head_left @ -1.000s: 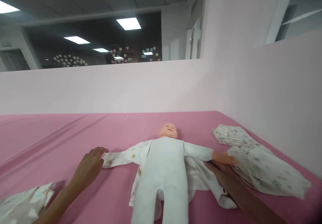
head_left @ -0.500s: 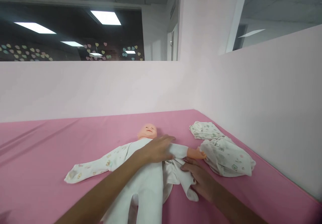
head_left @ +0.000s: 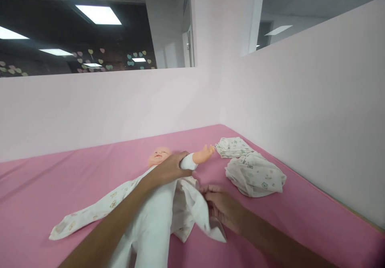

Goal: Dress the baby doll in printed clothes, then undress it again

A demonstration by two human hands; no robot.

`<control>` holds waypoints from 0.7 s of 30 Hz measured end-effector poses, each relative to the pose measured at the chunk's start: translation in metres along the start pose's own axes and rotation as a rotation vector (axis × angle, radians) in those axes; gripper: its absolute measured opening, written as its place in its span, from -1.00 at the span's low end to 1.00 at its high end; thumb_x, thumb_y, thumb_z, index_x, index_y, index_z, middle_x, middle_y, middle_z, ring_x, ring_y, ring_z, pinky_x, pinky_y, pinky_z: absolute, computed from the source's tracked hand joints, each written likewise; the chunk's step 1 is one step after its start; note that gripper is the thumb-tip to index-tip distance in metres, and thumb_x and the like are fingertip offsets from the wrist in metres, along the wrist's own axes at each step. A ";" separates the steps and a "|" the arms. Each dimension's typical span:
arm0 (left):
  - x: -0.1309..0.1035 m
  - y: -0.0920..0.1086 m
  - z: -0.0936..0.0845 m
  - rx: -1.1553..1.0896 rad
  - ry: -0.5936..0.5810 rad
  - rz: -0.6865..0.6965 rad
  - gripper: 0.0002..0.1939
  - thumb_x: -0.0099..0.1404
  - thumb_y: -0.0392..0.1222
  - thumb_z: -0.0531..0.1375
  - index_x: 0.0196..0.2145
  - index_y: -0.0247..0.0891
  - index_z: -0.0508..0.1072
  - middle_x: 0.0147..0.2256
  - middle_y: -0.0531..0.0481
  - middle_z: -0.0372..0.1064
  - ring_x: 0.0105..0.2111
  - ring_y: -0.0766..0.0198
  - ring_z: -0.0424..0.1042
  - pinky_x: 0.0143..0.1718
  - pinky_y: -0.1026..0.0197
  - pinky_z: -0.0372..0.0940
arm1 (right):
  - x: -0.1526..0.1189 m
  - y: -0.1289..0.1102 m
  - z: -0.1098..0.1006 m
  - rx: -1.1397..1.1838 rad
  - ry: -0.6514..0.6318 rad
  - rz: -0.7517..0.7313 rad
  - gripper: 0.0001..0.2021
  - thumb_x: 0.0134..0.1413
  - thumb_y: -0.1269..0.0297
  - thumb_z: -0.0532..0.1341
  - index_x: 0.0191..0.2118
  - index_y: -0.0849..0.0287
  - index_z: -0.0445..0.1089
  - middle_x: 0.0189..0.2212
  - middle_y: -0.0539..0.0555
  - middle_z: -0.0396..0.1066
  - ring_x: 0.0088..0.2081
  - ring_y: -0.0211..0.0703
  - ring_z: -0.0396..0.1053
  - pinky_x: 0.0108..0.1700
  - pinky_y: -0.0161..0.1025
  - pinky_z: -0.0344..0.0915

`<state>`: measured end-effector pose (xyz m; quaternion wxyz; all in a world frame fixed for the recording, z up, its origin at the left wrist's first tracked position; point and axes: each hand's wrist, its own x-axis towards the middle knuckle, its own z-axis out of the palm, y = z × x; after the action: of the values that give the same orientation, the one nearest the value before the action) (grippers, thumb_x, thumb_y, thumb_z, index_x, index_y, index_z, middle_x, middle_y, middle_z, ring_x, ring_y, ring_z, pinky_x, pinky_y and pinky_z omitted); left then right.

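Note:
A baby doll (head_left: 159, 154) in white clothes lies face up on the pink padded surface (head_left: 99, 159). My left hand (head_left: 173, 168) is wrapped round the doll's upper arm, whose bare forearm (head_left: 203, 155) sticks up to the right. Beside the doll's body, my right hand (head_left: 221, 206) pinches the edge of a loose white garment (head_left: 195, 206), with its fingertips partly hidden by the cloth. A patterned sleeve (head_left: 93, 210) covers the doll's other arm and stretches out to the left.
A folded patterned cloth (head_left: 233, 147) and a bunched patterned cloth (head_left: 255, 174) lie at the right, near the wall (head_left: 300, 111). Another pale wall with a window rises behind the surface.
The doll's bare arm has swung up, away from my right hand, with my left hand round it. The loose garment is lifted and stretched by my right hand. The view has turned right.

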<state>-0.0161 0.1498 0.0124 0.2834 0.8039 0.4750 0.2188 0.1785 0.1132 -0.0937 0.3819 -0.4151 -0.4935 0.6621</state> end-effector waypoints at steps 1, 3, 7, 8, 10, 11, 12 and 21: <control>-0.001 0.000 0.000 -0.018 0.002 0.003 -0.69 0.15 -0.05 0.23 -0.15 -0.17 0.38 -0.20 0.06 0.42 -0.27 0.19 0.40 -0.37 0.24 0.20 | -0.001 0.003 0.003 -0.056 0.018 0.045 -0.81 -0.04 0.33 0.07 -0.24 0.20 0.25 -0.46 0.02 0.31 -0.52 -0.27 0.29 -0.50 -0.35 0.16; -0.004 0.000 0.000 -0.032 0.006 0.001 -0.68 0.15 -0.07 0.23 -0.13 -0.17 0.40 -0.19 0.05 0.43 -0.25 0.18 0.41 -0.34 0.23 0.21 | -0.003 0.006 0.005 -0.265 0.082 0.046 -0.82 0.01 0.31 0.08 -0.22 0.18 0.23 -0.47 -0.02 0.28 -0.53 -0.26 0.26 -0.53 -0.34 0.08; -0.009 -0.001 0.000 -0.056 0.020 -0.002 -0.66 0.16 0.01 0.24 -0.14 -0.18 0.40 -0.20 0.04 0.43 -0.24 0.16 0.41 -0.32 0.21 0.23 | -0.004 0.006 0.002 -0.889 0.233 -0.293 -0.92 -0.03 0.36 0.15 -0.33 0.18 0.29 -0.30 0.05 0.30 -0.23 -0.13 0.26 -0.21 -0.20 0.19; -0.010 -0.001 0.000 -0.064 0.023 0.001 -0.65 0.16 0.03 0.24 -0.15 -0.18 0.40 -0.19 0.03 0.43 -0.23 0.15 0.42 -0.31 0.21 0.23 | -0.002 0.006 0.000 -0.999 0.240 -0.345 -0.96 -0.03 0.38 0.15 -0.38 0.19 0.28 -0.26 0.08 0.29 -0.17 -0.09 0.23 -0.13 -0.16 0.17; -0.011 -0.002 0.001 -0.077 0.024 0.005 -0.64 0.17 0.06 0.23 -0.15 -0.19 0.40 -0.18 0.02 0.44 -0.23 0.14 0.42 -0.29 0.20 0.24 | 0.000 0.007 -0.002 -1.117 0.227 -0.363 -0.95 0.01 0.37 0.14 -0.43 0.21 0.25 -0.23 0.10 0.28 -0.11 -0.05 0.19 -0.04 -0.10 0.12; -0.010 -0.002 0.001 -0.080 0.023 0.005 -0.64 0.17 0.06 0.23 -0.15 -0.19 0.39 -0.19 0.01 0.44 -0.23 0.14 0.42 -0.27 0.19 0.25 | 0.001 0.008 -0.002 -1.135 0.222 -0.357 -0.93 0.03 0.36 0.14 -0.43 0.21 0.25 -0.23 0.10 0.27 -0.09 -0.04 0.17 0.00 -0.08 0.10; -0.010 -0.002 0.001 -0.079 0.021 0.004 -0.64 0.17 0.06 0.23 -0.15 -0.20 0.39 -0.19 0.01 0.44 -0.23 0.13 0.43 -0.26 0.18 0.25 | 0.002 0.009 -0.002 -1.135 0.213 -0.357 -0.92 0.03 0.34 0.15 -0.42 0.21 0.26 -0.23 0.09 0.27 -0.08 -0.05 0.16 0.02 -0.07 0.07; -0.007 -0.005 0.002 -0.066 0.022 -0.013 -0.71 0.13 -0.07 0.23 -0.19 -0.19 0.37 -0.22 0.04 0.44 -0.30 0.18 0.42 -0.32 0.22 0.25 | 0.000 0.014 0.011 -1.004 0.061 -0.436 -0.84 -0.07 0.39 0.23 -0.47 0.20 0.18 -0.34 -0.02 0.24 -0.12 -0.11 0.14 -0.01 -0.13 0.01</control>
<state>-0.0210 0.1446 0.0072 0.3062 0.7884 0.4758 0.2413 0.1670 0.1063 -0.1052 0.2793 -0.4532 -0.8123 0.2383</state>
